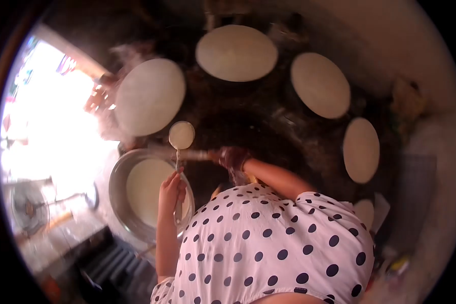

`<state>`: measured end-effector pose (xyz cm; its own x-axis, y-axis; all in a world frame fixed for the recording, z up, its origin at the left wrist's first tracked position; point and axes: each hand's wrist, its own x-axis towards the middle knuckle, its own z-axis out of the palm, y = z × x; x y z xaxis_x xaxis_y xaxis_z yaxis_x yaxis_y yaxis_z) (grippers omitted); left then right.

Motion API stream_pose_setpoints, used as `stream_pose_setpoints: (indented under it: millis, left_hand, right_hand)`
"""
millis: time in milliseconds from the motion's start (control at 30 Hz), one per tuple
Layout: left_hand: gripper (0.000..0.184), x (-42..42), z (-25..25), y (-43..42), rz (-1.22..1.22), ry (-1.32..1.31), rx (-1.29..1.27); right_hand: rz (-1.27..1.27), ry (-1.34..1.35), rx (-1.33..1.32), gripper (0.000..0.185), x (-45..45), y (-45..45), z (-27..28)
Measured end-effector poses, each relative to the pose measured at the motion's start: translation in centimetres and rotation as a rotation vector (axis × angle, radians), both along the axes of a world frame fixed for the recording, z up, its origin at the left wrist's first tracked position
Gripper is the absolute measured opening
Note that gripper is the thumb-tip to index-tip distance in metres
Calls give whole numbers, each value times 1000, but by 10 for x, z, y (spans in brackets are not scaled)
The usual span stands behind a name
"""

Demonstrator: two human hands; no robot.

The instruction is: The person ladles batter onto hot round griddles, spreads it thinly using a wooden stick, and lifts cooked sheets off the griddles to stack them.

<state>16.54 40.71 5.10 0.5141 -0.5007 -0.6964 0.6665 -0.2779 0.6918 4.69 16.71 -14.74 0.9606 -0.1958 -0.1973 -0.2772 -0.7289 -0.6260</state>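
While the left hand (172,188) is gripping a ladle (181,135), bowl outward, the gloved right hand (234,158), apart, is clasping a stick (193,154); beyond both, pale discs (236,53) are ringing a dark surface (228,104), a bright opening (55,126) glaring leftward

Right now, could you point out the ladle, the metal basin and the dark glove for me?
Ladle (178,152): head view, on the handle just below the round bowl.
Metal basin (118,186): head view, on the inner wall, left side.
Dark glove (234,158): head view, on its middle.
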Motion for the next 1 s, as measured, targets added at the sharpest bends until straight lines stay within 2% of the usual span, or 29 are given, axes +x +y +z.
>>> stream_pose_setpoints:
  millis: [33, 67, 133, 200, 233, 300, 333, 433, 500, 533, 567, 600, 667, 700, 733, 767, 800, 833, 900, 933, 1000]
  left_hand:
    - [38, -8, 7, -5, -94, 25, -86]
    - [39, -15, 14, -10, -175, 45, -169]
    - [43, -15, 18, -13, -83, 284, -362]
    - [41, -27, 17, -40, -56, 384, -450]
    - [41, -27, 15, -56, -108, 404, -432]
    - [46, -28, 13, -93, -48, 492, -375]
    - [46, -24, 18, -96, -95, 483, -379]
    - [43, -11, 43, -79, -446, -226, -369]
    - [43, -10, 59, -87, -496, -252, -282]
    - [43, -10, 69, -88, -514, -286, -192]
    - [41, -10, 63, -107, -492, -119, -253]
    - [41, -15, 71, -123, -496, -132, -232]
    - [39, -27, 72, -152, -191, 429, -287]
    - [38, -30, 68, -159, -200, 585, -378]
    - [38, -32, 63, -157, -203, 583, -379]
    - [38, -28, 59, -144, -159, 791, -510]
    - [39, 2, -26, -112, -89, 1005, -633]
    - [39, 2, -33, -100, -60, 981, -644]
    - [39, -1, -36, -65, -74, 855, -723]
    - [39, -5, -30, -47, -5, 799, -755]
    - [40, -19, -15, -9, 174, 564, -602]
  right_hand:
    - [75, 20, -10, 40, -36, -7, -3]
    - [71, -63, -129, 40, -72, -12, 55]
    - [43, -134, -262, 40, -93, -23, 83]
    - [-739, -147, 390, 36, -129, -24, 63]
    - [-796, -149, 391, 36, -150, -30, 53]
    - [-924, 46, 387, 35, -182, -55, 45]
    - [-962, 15, 383, 35, -187, -58, 48]
    - [-1019, 73, 238, 35, -191, -51, 78]
    - [-1105, 49, 299, 36, -187, -39, 86]
    - [-1091, 45, 307, 36, -181, -34, 91]
    - [-1098, 49, 328, 36, -184, -36, 91]
    - [-1096, 47, 353, 36, -184, -39, 98]
    - [-1069, -38, 444, 36, -193, -44, 109]
    - [-1017, -123, 520, 36, -200, -50, 116]
    - [-1018, -127, 519, 36, -204, -54, 116]
    - [-975, -60, 347, 34, -203, -53, 114]
    - [-915, 25, 188, 32, -173, -34, 35]
    - [-879, 19, 197, 32, -176, -35, 34]
    - [-646, -167, 124, 26, -181, -44, 32]
    - [-671, -144, 229, 23, -181, -46, 40]
    - [-693, -68, 394, 21, -175, -45, 74]
